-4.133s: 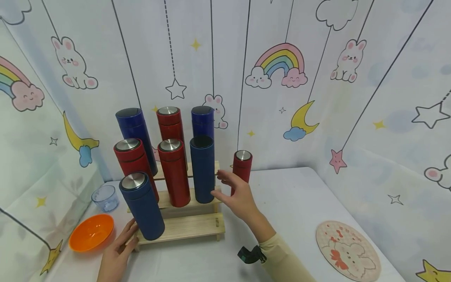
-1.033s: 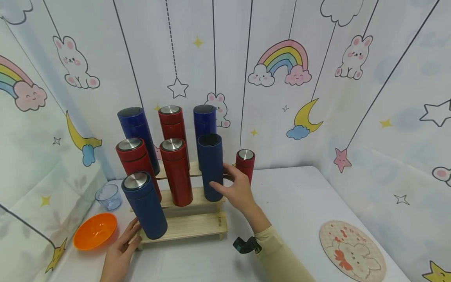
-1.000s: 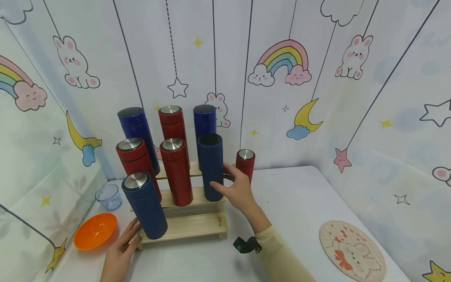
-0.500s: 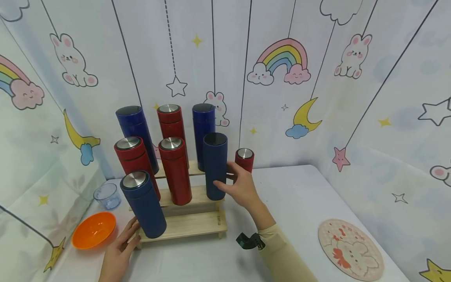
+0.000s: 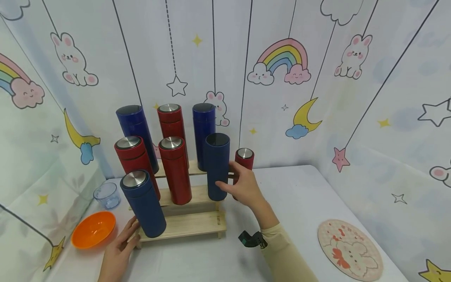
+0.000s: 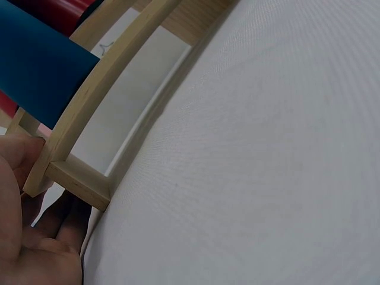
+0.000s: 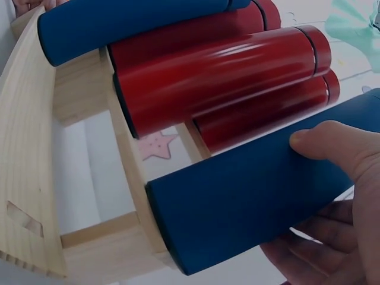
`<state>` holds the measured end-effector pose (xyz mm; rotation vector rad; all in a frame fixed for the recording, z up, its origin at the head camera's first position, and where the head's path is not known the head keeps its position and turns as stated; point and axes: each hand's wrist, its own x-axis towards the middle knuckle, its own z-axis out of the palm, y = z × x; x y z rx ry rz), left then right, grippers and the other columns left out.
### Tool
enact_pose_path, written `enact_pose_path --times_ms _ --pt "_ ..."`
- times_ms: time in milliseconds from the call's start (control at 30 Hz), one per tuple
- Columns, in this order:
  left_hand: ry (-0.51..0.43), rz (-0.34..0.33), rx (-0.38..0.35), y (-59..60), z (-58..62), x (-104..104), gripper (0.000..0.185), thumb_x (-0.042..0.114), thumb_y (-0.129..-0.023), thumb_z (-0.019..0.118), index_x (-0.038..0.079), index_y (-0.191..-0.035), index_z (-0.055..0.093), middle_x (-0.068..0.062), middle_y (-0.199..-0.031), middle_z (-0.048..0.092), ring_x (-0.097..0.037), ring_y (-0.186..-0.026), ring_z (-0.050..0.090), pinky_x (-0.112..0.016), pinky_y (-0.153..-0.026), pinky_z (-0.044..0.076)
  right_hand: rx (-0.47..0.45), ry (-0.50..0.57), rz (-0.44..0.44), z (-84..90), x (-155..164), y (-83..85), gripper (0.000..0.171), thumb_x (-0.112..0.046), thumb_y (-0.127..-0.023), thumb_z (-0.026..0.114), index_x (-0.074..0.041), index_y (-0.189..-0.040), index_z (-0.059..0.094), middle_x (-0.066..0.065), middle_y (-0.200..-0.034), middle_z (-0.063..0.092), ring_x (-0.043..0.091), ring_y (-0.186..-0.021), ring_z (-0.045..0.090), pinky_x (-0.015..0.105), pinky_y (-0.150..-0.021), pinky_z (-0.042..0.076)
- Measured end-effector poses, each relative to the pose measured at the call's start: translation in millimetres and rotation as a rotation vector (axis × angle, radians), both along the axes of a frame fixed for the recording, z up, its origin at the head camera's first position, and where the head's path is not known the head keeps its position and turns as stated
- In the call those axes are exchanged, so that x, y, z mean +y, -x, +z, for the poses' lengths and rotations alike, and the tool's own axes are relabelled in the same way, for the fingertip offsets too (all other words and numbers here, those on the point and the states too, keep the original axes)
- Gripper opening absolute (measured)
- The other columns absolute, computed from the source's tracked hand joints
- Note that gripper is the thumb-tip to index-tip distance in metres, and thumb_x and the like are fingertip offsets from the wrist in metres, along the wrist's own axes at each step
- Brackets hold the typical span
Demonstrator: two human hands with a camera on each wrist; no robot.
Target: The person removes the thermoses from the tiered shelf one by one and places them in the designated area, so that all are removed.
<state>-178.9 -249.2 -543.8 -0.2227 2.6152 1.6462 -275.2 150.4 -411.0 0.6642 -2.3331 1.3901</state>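
A three-step wooden rack (image 5: pixel 186 227) holds several red and blue flasks. My right hand (image 5: pixel 229 178) grips a lidless dark blue flask (image 5: pixel 216 164) at the right end of the middle step. The right wrist view shows the thumb on this blue flask (image 7: pixel 249 208), the fingers curled under it, and its base at the rack's (image 7: pixel 29 148) end. My left hand (image 5: pixel 121 244) rests with straight fingers against the rack's front left corner, beside a blue steel-lidded flask (image 5: pixel 142 203). In the left wrist view the thumb touches the rack's leg (image 6: pixel 71 178).
A small red flask (image 5: pixel 244 156) stands on the table just behind my right hand. An orange bowl (image 5: pixel 93 234) and a clear cup (image 5: pixel 107 194) lie left of the rack. A round bunny coaster (image 5: pixel 349 254) lies at the front right.
My right hand closed around the lidless blue flask and shifted it a little to the right along the middle step. The left hand stayed at the rack's corner.
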Motion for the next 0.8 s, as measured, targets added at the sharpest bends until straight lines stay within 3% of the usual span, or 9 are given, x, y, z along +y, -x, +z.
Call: enact_pose_path --times_ms 133,233,467,800 --pt "-0.021 0.007 0.043 -1.6 0.1 1.0 0.060 0.033 -0.114 0.060 0.003 -0.164 0.046 -0.005 -0.177 0.030 -0.036 -0.160 0.030 -0.010 -0.103 0.038 -0.022 -0.025 -0.014 3.5 2.7 -2.1 0.058 -0.024 -0.090 0.089 -0.008 -0.141 0.067 0.008 -0.124 0.077 0.026 -0.106 0.077 0.044 -0.087 0.065" --pt "-0.034 0.005 0.077 -3.2 0.4 2.2 0.058 0.030 -0.114 0.060 0.000 -0.162 0.047 -0.008 -0.176 0.031 -0.039 -0.159 0.031 -0.002 -0.096 0.037 -0.042 -0.035 -0.021 5.1 5.4 -3.3 0.058 -0.024 -0.089 0.089 -0.009 -0.140 0.067 0.008 -0.123 0.077 0.028 -0.105 0.077 0.043 -0.088 0.065" --pt "-0.029 0.010 0.100 -4.1 1.0 3.2 0.057 0.030 -0.114 0.061 -0.001 -0.161 0.049 -0.010 -0.175 0.033 -0.041 -0.158 0.033 -0.001 -0.095 0.036 -0.035 -0.035 -0.027 5.7 11.7 -3.1 0.057 -0.023 -0.088 0.090 -0.009 -0.139 0.068 0.008 -0.121 0.077 0.031 -0.104 0.077 0.046 -0.090 0.065" --pt "-0.033 0.005 0.063 -3.3 0.2 0.9 0.062 0.035 -0.113 0.061 0.000 -0.162 0.047 -0.008 -0.176 0.032 -0.039 -0.158 0.032 -0.002 -0.095 0.037 -0.033 0.017 -0.013 10.3 21.8 -6.0 0.060 -0.021 -0.088 0.091 -0.007 -0.141 0.066 0.009 -0.119 0.077 0.031 -0.106 0.077 0.057 -0.093 0.062"
